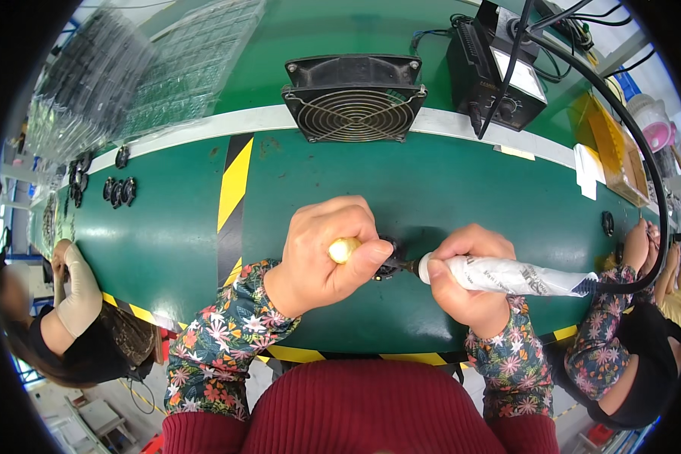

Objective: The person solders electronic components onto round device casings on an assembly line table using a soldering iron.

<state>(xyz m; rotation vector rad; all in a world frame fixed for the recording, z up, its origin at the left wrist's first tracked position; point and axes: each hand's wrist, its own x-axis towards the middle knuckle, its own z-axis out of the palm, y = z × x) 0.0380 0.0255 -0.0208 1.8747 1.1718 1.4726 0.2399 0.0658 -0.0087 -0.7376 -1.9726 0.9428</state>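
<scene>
My left hand (331, 253) is closed in a fist round a tool with a rounded yellow handle end (343, 250); its lower part is hidden, so its kind does not show. In my right hand (473, 276) is a soldering iron (518, 276), its handle wrapped in white printed paper and its dark tip pointing left. Between the hands, a small round black part (387, 268) lies on the green mat, mostly covered by my left hand. The iron's tip is close over this part; whether it touches cannot be made out.
A black fan with a wire grille (359, 102) stands beyond my hands. Right of it is a black box with a dial (499, 76). The iron's thick black cable (651, 151) loops along the right. Small black parts (119, 191) and clear plastic trays (166, 76) sit left. Co-workers sit on both sides.
</scene>
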